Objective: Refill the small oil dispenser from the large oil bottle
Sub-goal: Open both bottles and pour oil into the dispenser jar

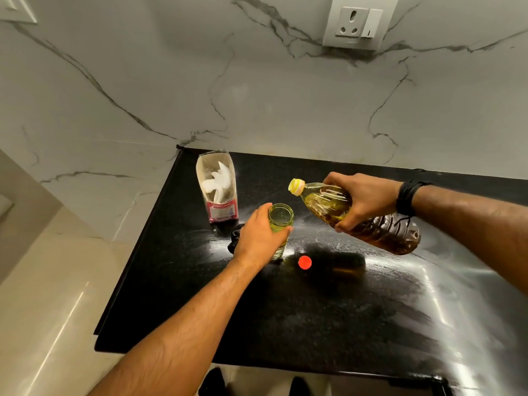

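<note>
A small clear glass oil dispenser (281,221) stands upright and uncapped on the black countertop (328,310). My left hand (257,238) grips its side. My right hand (363,201) holds the large plastic oil bottle (380,221) in the air, tilted nearly level. Its yellow spout (296,186) points left, just above and to the right of the dispenser's mouth. No oil stream shows. A red cap (305,262) lies on the counter in front of the dispenser. A black object (235,238), partly hidden behind my left hand, lies by the dispenser.
A clear plastic packet (218,187) with white contents and a red label stands behind and left of the dispenser. A marble wall with a power socket (357,22) rises behind. The counter's left edge (137,247) drops to a pale floor.
</note>
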